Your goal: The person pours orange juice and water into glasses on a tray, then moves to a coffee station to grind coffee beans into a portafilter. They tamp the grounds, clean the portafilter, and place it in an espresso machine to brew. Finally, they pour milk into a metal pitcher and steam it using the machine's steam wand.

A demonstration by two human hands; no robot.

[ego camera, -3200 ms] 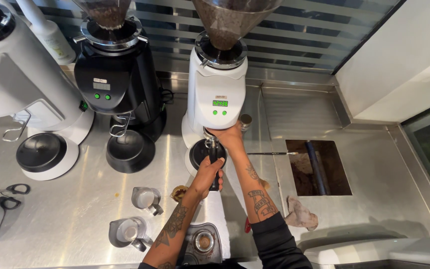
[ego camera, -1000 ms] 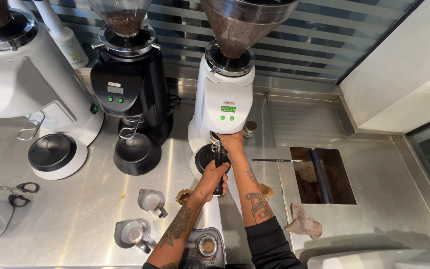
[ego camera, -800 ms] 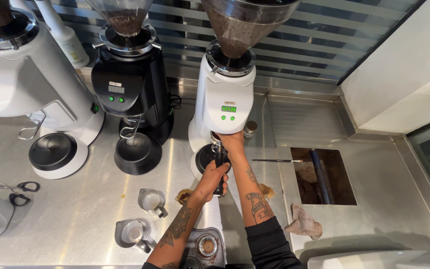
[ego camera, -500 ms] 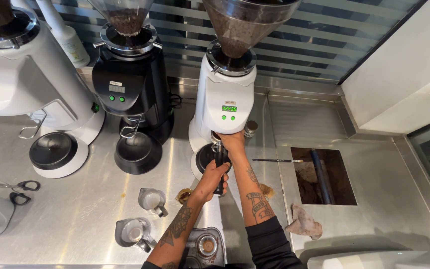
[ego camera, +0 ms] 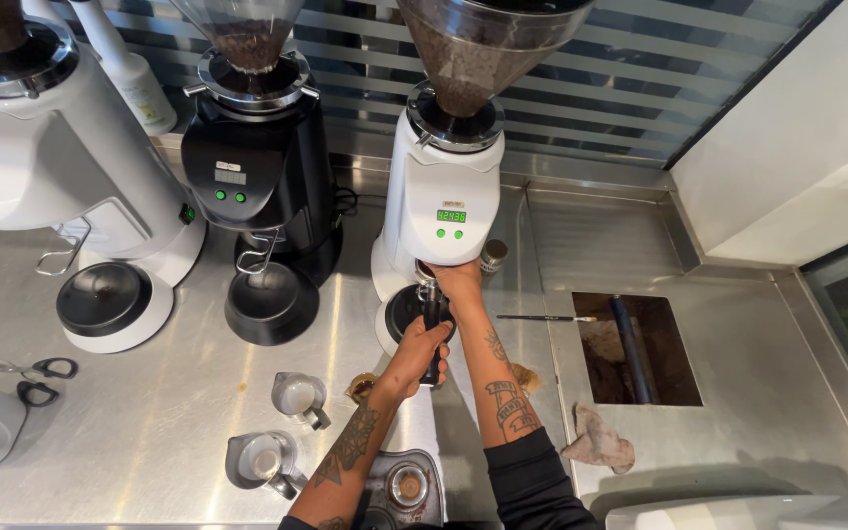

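Almost nothing has moved since the earlier frames: both hands sit where they were under the grinder, and only the camera has drifted slightly, so the work looks held in one steady position. The left hand (ego camera: 422, 351) has its grip curled tight around the black handle of the portafilter (ego camera: 432, 329), whose basket end is tucked beneath the spout of the white cone-topped coffee grinder with green display (ego camera: 447, 201). The right hand (ego camera: 458, 283) is pressed up against the grinder's front just above the handle; whether its fingers pinch anything I cannot tell. Outward on the steel tabletop (ego camera: 149, 432) stand two small metal pitchers (ego camera: 298, 397), a black grinder (ego camera: 257, 186) and another white grinder (ego camera: 41, 177). To the right lie a thin brush (ego camera: 546, 318), a rectangular knock-out opening (ego camera: 635, 345) and a crumpled cloth (ego camera: 599, 439).
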